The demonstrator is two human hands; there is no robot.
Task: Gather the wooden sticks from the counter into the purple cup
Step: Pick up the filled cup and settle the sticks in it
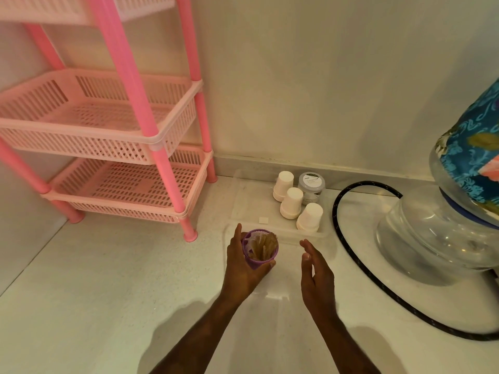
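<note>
My left hand (240, 268) is wrapped around a small purple mesh cup (259, 261), held just above the white counter near the front edge of a clear plastic tray (243, 203). A bundle of pale wooden sticks (266, 247) stands inside the cup, tips level with its rim. To the right, my right hand (317, 273) hovers with fingers straight and apart, palm facing the cup, holding nothing. I see no loose sticks on the counter.
Three upside-down white paper cups (291, 202) and a lidded grey jar (311, 186) sit in the tray. A pink tiered rack (129, 147) stands at the left. A black hose (348, 247) loops around a glass water dispenser (442, 233) on the right.
</note>
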